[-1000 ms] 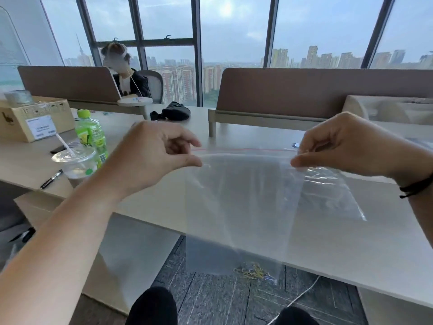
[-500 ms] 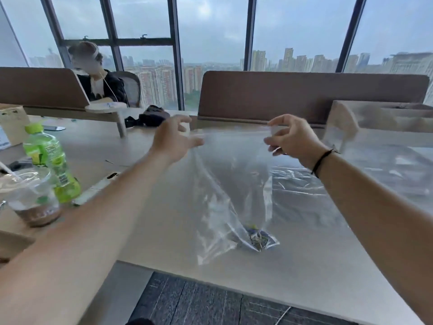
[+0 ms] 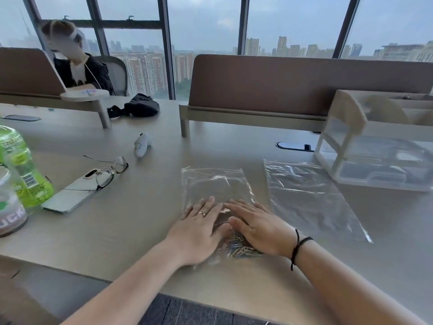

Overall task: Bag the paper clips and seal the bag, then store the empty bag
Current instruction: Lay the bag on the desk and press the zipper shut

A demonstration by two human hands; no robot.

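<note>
Left hand (image 3: 199, 233) and right hand (image 3: 257, 227) flat on clear bag (image 3: 214, 184), paper clips (image 3: 239, 248) inside, empty bag (image 3: 307, 198) beside

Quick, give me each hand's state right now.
Left hand: open, flat, pressing the bag with paper clips.
Right hand: open, flat on the same bag, gripping nothing.

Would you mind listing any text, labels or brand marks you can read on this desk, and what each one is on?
"UCK": partial white letters on the plastic cup at the left edge; the rest is cut off.
Green bottle: a barcode and printed label text, too small and blurred to read.
White phone, both clear bags, the organiser: no legible text.
</note>
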